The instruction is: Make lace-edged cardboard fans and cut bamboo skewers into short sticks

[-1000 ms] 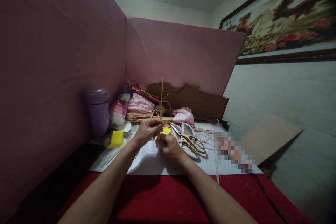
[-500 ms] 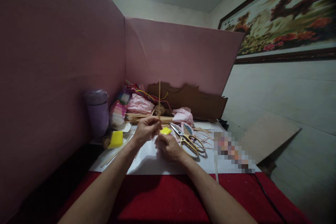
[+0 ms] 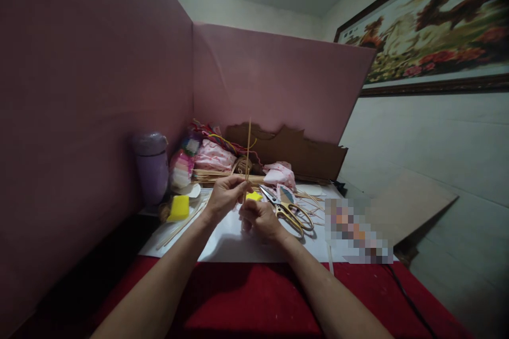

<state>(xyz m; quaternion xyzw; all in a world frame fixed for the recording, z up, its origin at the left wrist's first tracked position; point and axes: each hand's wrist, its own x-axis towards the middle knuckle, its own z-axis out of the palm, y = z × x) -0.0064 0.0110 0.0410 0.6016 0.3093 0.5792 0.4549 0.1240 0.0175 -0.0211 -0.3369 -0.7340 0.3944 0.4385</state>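
Note:
Thin bamboo sticks (image 3: 248,143) stand nearly upright between my hands; a long one rises high and a shorter end shows beside it. My left hand (image 3: 226,197) pinches them between thumb and fingers. Just below, my right hand (image 3: 260,218) is closed around their lower part, and its fingers hide the bottom ends. Behind the hands lies a yellow star-shaped piece (image 3: 253,196). Gold-handled scissors (image 3: 292,214) rest just right of my right hand, blades pointing away to the left.
A purple tumbler (image 3: 153,169) stands at the left, near a yellow sponge-like block (image 3: 178,208). Bundled sticks (image 3: 214,175), a twine ball (image 3: 242,164) and pink cloth (image 3: 280,175) lie at the back, before torn cardboard (image 3: 314,153). A blurred-out object (image 3: 356,230) lies right.
The sticks now lean slightly to the right at the top. Both hands keep their grip; the whole view has shifted a little.

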